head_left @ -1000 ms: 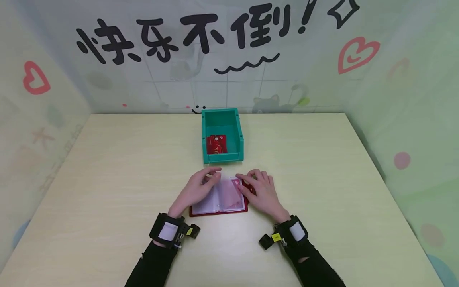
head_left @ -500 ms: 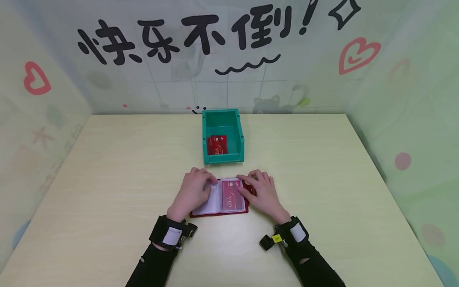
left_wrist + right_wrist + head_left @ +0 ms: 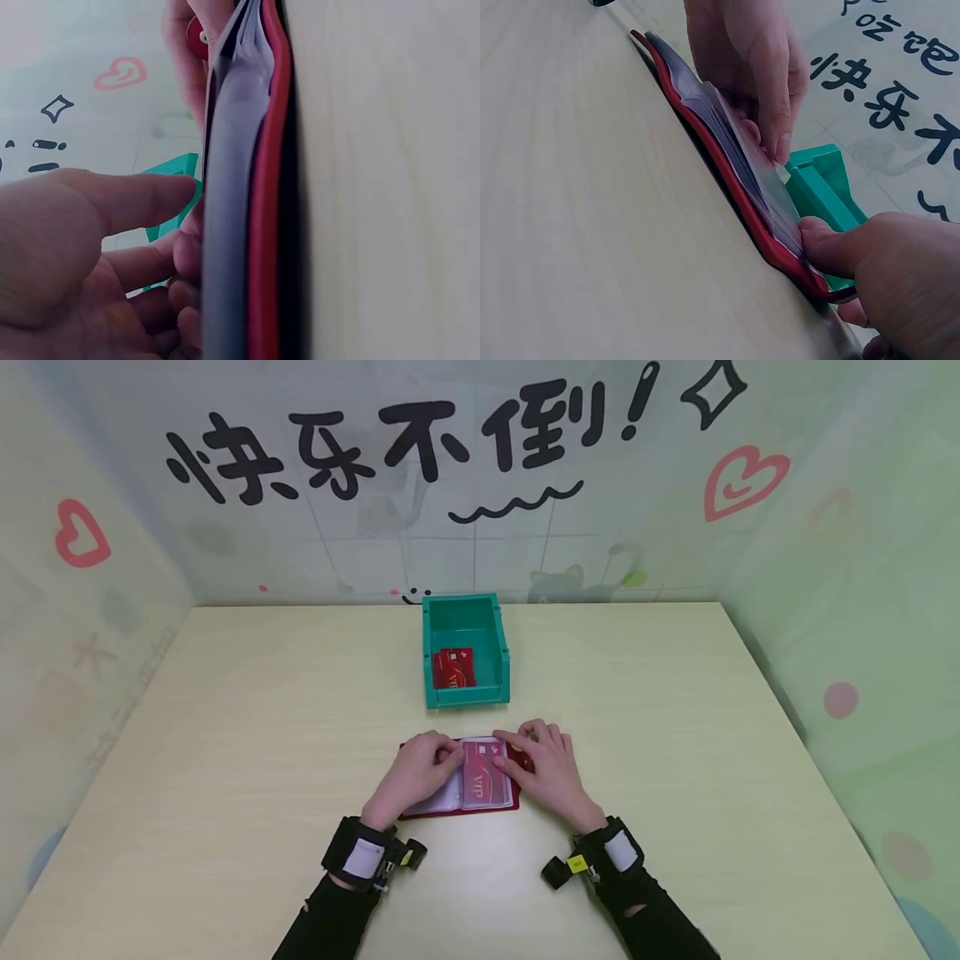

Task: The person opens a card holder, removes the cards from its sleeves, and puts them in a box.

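Note:
An open card holder [image 3: 450, 813] with a red cover and clear plastic sleeves lies on the table. A pinkish-red card [image 3: 483, 777] lettered "VIP" shows in its right-hand sleeve. My right hand [image 3: 551, 768] pinches the holder's right edge, with the thumb on top of the sleeve. Over the left page is my left hand [image 3: 420, 770], its thumb and index fingertips at the card's upper left edge. In the left wrist view, that thumb [image 3: 150, 199] stands apart from the index fingertip beside the page edges. The undersides of the other left fingers are hidden in the head view.
A teal bin [image 3: 467, 696] stands on the table behind the card holder, with several red cards [image 3: 454, 668] in its front left corner. Printed walls enclose the table [image 3: 262, 735] at the back and both sides.
A clear sleeve was turned over to the left, baring the VIP card. My left hand then moved from the left page rightward to the card's edge. The right hand stays put.

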The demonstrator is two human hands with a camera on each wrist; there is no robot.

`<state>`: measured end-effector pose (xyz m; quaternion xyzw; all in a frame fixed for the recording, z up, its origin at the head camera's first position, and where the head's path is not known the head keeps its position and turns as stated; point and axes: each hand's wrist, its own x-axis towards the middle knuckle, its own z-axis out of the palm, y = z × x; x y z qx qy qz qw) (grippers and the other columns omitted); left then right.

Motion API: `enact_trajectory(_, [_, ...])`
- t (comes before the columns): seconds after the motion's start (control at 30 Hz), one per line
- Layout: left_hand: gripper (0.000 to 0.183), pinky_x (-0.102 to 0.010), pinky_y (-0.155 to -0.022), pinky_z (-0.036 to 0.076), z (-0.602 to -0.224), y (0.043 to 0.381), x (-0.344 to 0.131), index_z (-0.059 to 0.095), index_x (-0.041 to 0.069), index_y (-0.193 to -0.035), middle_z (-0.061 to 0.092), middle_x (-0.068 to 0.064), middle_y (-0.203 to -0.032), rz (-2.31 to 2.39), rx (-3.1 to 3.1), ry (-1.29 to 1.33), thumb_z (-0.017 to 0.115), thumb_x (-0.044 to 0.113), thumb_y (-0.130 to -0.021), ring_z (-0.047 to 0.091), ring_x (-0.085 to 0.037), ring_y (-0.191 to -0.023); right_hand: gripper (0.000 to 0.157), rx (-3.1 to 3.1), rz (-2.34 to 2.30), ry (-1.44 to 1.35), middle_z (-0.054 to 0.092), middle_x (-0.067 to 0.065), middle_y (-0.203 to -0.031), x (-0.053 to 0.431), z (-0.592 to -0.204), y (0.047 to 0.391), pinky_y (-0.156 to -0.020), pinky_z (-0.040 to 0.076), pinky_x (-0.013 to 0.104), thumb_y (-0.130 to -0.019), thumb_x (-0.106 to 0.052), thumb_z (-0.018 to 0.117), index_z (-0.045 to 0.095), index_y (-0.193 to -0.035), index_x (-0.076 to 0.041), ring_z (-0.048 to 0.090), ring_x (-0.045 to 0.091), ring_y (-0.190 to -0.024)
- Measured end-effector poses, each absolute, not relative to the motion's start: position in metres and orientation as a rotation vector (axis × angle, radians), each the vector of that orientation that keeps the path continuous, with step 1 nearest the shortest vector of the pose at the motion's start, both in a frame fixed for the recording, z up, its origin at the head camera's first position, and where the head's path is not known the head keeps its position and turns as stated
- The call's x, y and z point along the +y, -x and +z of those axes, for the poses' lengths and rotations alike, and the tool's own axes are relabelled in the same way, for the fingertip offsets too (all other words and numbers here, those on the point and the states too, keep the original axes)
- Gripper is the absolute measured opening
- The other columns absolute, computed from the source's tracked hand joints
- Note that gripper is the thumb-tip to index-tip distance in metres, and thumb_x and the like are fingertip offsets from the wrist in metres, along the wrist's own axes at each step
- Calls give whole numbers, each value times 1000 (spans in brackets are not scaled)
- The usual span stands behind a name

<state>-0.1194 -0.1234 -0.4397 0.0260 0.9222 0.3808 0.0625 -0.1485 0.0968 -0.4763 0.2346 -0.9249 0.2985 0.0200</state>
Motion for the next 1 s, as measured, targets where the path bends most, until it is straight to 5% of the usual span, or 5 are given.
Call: enact_trajectory(1.0, [22, -25, -66, 39, -439, 123, -126, 71, -1, -107, 59, -8, -84, 1191, 2711, 40, 63, 17, -98, 52, -19, -80, 44, -2884, 933, -767, 50, 10, -110, 98, -477, 150, -88, 33, 44, -92, -31, 71, 67, -134, -19, 42, 29, -108])
